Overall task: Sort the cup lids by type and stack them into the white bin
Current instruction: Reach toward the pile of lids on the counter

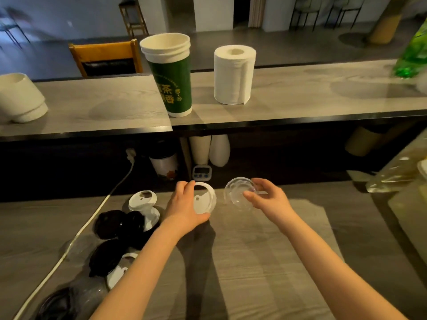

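My left hand [182, 205] grips a white cup lid [204, 199] by its rim, held upright above the lower counter. My right hand [265, 196] pinches a clear plastic lid [238, 192] just to the right of it; the two lids are apart. To the left on the counter lies a loose pile of lids: white ones [144, 204], black ones [117, 222] and a white one lower down [117, 271], partly behind my left forearm. No white bin is in view.
A stack of green-and-white paper cups [171, 75] and a paper towel roll [233, 75] stand on the raised shelf, with a white bowl-like pot [20, 98] at its left. A white cable [76, 234] runs across the counter's left. A small timer [202, 173] sits under the shelf.
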The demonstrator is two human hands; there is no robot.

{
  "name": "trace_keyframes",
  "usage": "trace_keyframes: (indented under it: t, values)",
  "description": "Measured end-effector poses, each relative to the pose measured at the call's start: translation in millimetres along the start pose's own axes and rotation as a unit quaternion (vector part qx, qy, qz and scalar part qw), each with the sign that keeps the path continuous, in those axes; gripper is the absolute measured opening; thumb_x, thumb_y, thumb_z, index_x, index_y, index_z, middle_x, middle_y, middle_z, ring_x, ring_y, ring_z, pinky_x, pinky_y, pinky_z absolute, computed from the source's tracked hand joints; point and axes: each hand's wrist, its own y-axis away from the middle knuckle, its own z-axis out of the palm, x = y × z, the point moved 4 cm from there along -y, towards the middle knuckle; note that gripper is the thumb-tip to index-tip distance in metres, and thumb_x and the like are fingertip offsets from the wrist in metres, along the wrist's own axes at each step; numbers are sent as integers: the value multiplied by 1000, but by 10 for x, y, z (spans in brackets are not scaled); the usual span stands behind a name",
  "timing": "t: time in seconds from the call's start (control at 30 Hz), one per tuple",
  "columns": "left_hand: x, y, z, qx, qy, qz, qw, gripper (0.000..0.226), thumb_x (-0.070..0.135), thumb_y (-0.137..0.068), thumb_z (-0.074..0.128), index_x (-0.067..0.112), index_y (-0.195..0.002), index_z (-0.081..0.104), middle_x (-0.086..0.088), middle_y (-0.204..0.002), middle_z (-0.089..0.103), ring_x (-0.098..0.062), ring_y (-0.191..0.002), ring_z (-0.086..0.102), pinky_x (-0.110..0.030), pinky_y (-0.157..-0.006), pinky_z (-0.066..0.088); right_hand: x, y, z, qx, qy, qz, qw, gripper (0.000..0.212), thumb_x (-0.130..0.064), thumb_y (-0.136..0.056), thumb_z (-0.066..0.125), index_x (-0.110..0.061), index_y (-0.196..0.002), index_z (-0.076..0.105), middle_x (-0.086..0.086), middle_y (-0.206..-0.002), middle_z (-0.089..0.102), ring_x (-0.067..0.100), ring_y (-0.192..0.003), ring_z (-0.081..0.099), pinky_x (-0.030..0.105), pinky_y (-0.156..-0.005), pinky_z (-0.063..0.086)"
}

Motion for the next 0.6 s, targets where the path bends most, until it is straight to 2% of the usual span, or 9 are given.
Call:
trace_keyframes:
  t: [0.13, 0.3, 0.37, 0.47, 0.53, 0.6]
  values:
    - [516, 152, -143, 47, 16, 56, 997, 95, 43, -73, 72, 15, -147, 19, -1, -142, 20, -22, -131, 33, -30, -105, 32, -90, 124, -519, 17, -18, -34, 999, 47, -26, -81, 73, -18, -124, 55, 4, -117, 61, 18, -101, 63, 41, -90, 53]
    - [1297, 192, -104, 89, 46, 112, 989, 95, 40, -71, 76, 15, -146, 23, -1, -143, 24, -20, -130, 35, -29, -104, 33, -83, 247, -1299, 50, -10, -61, 997, 50, -30, -81, 71, -19, -127, 54, 1, -113, 63, 15, -99, 64, 36, -84, 56]
    - [1630, 189, -37, 87, 54, 128, 987, 94, 40, -72, 75, 15, -146, 22, 0, -144, 24, -19, -131, 32, -30, -104, 33, -71, 306, -1624, 63, -5, -61, 996, 49, -31, -81, 71, -20, -126, 54, -1, -111, 63, 14, -98, 64, 34, -82, 56]
    - [2133, 181, 132, 62, 55, 151, 985, 94, 41, -74, 74, 17, -147, 20, 0, -146, 22, -18, -134, 29, -31, -106, 31, -18, 366, -2125, 84, -11, -62, 994, 51, -32, -79, 73, -20, -126, 54, 2, -113, 63, 18, -100, 64, 37, -83, 55]
    - [2426, 178, 247, 52, 54, 169, 983, 94, 41, -74, 74, 16, -147, 20, 0, -146, 22, -18, -134, 29, -28, -106, 30, 29, 393, -2421, 98, -10, -61, 993, 53, -33, -78, 73, -21, -126, 54, 1, -114, 63, 17, -102, 63, 39, -86, 55]
    - [2715, 174, 342, 52, 56, 183, 980, 95, 41, -74, 74, 16, -147, 19, 1, -146, 22, -17, -133, 28, -25, -105, 28, 68, 426, -2726, 115, -18, -69, 991, 51, -30, -77, 74, -19, -124, 55, -2, -109, 63, 15, -99, 64, 36, -83, 56]
